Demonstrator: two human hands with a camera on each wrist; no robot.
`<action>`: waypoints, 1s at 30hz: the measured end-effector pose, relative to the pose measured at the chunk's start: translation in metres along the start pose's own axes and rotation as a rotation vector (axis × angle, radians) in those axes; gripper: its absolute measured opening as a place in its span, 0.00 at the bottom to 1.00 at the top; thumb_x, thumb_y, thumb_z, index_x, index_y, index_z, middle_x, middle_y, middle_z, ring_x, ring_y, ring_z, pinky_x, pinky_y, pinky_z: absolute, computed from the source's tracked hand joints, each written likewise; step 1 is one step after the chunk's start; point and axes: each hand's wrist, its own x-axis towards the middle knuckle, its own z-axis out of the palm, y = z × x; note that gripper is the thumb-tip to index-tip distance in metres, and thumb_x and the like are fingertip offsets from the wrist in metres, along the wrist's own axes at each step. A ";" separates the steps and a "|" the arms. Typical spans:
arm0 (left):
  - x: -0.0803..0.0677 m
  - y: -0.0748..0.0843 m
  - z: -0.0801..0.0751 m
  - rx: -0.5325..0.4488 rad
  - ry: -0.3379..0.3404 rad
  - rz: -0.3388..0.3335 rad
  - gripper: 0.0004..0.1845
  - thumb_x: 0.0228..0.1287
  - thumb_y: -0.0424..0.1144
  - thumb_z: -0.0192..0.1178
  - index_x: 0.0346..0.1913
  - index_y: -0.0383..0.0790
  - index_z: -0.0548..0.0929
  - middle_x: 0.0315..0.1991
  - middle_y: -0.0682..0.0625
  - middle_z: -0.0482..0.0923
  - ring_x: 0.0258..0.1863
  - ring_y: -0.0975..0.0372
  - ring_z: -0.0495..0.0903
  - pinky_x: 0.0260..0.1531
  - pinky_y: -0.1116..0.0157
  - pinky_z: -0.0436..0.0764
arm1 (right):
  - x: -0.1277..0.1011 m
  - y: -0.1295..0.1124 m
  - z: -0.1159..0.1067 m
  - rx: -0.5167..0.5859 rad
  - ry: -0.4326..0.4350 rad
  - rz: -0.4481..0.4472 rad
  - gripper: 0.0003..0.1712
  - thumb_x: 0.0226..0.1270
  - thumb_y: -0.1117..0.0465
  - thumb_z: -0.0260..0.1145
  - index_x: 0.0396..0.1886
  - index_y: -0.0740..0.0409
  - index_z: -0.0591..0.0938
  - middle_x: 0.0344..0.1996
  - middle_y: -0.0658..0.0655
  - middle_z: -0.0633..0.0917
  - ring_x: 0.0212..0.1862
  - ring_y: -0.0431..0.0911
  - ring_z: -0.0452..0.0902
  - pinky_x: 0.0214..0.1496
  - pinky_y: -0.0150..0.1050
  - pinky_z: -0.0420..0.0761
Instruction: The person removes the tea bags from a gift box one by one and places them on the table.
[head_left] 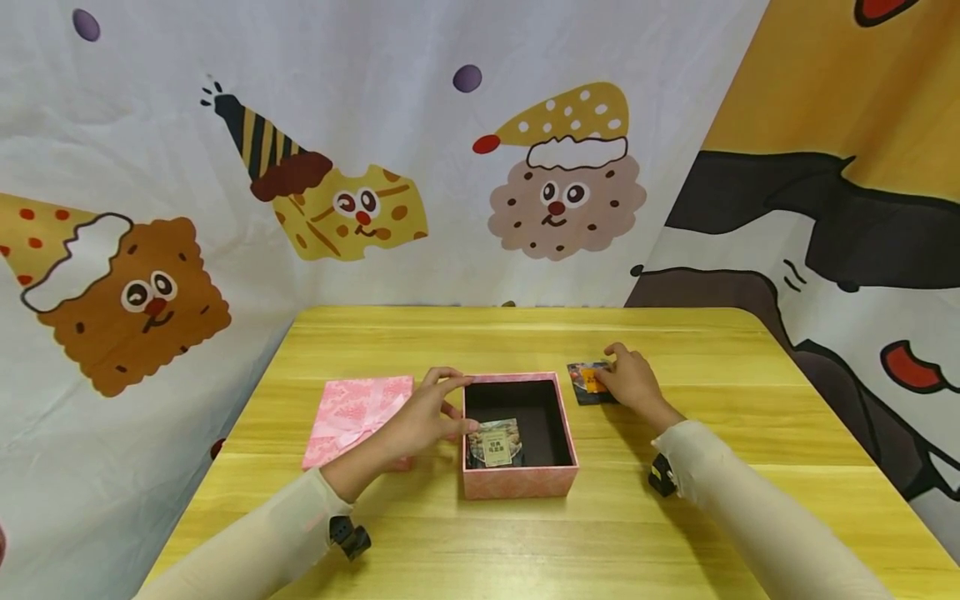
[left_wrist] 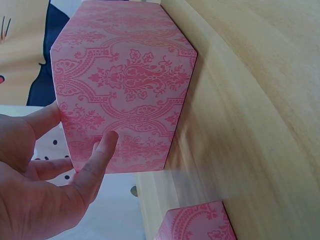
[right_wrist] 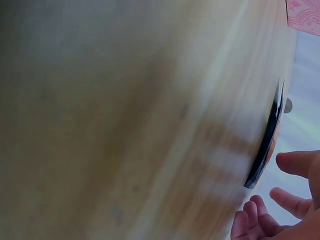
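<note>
Beneath the right hand point(head_left: 633, 383), fingers parted, lies a dark packet point(head_left: 587, 390), best pinched by one edge; the left hand point(head_left: 422, 417), spread against the pink box point(head_left: 517, 484), should press lightly.

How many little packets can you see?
2: one pale-labelled packet lies inside the pink box, and one orange-labelled packet is by the right hand. More could be hidden underneath.
</note>
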 end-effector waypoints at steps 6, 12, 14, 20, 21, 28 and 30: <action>0.000 -0.001 0.000 -0.020 -0.003 0.005 0.39 0.64 0.35 0.73 0.76 0.37 0.69 0.74 0.40 0.58 0.39 0.60 0.81 0.31 0.66 0.83 | -0.003 0.000 0.000 0.026 -0.002 0.013 0.27 0.77 0.58 0.63 0.68 0.69 0.71 0.33 0.64 0.81 0.31 0.53 0.74 0.33 0.45 0.73; 0.000 -0.002 0.000 -0.012 -0.009 0.009 0.39 0.64 0.35 0.73 0.76 0.37 0.69 0.74 0.40 0.58 0.39 0.60 0.81 0.31 0.67 0.83 | -0.006 0.000 -0.002 0.060 -0.009 0.006 0.27 0.77 0.57 0.62 0.67 0.69 0.71 0.53 0.75 0.80 0.50 0.64 0.79 0.46 0.56 0.81; 0.000 -0.002 -0.001 -0.010 -0.010 0.012 0.39 0.64 0.35 0.73 0.76 0.36 0.68 0.74 0.39 0.57 0.40 0.60 0.81 0.32 0.67 0.83 | -0.007 -0.001 -0.004 0.081 -0.008 -0.002 0.27 0.77 0.58 0.62 0.67 0.69 0.71 0.56 0.76 0.79 0.54 0.66 0.79 0.48 0.57 0.81; 0.000 -0.001 -0.002 0.005 -0.009 0.026 0.40 0.64 0.35 0.73 0.76 0.35 0.68 0.75 0.37 0.56 0.41 0.59 0.82 0.33 0.67 0.84 | -0.010 -0.006 -0.007 0.111 -0.003 -0.022 0.26 0.77 0.60 0.62 0.68 0.69 0.72 0.58 0.76 0.77 0.55 0.67 0.78 0.46 0.56 0.83; 0.000 -0.002 -0.002 0.005 -0.010 0.027 0.40 0.64 0.35 0.73 0.76 0.35 0.68 0.75 0.36 0.56 0.41 0.59 0.82 0.34 0.67 0.84 | -0.011 -0.007 -0.007 0.109 -0.005 -0.021 0.26 0.77 0.60 0.63 0.68 0.69 0.72 0.58 0.75 0.77 0.55 0.67 0.78 0.45 0.55 0.83; 0.000 -0.002 -0.002 -0.001 -0.014 0.027 0.40 0.64 0.36 0.74 0.76 0.35 0.68 0.74 0.36 0.56 0.41 0.59 0.81 0.33 0.67 0.84 | -0.014 -0.015 -0.010 0.103 -0.010 -0.038 0.26 0.77 0.60 0.63 0.68 0.68 0.72 0.57 0.74 0.78 0.53 0.65 0.79 0.41 0.50 0.83; 0.000 -0.002 -0.002 -0.001 -0.015 0.026 0.40 0.64 0.36 0.74 0.76 0.36 0.68 0.75 0.37 0.56 0.41 0.59 0.81 0.33 0.67 0.84 | -0.015 -0.018 -0.010 0.112 -0.015 -0.045 0.25 0.77 0.60 0.63 0.68 0.68 0.72 0.57 0.74 0.78 0.53 0.65 0.80 0.40 0.50 0.83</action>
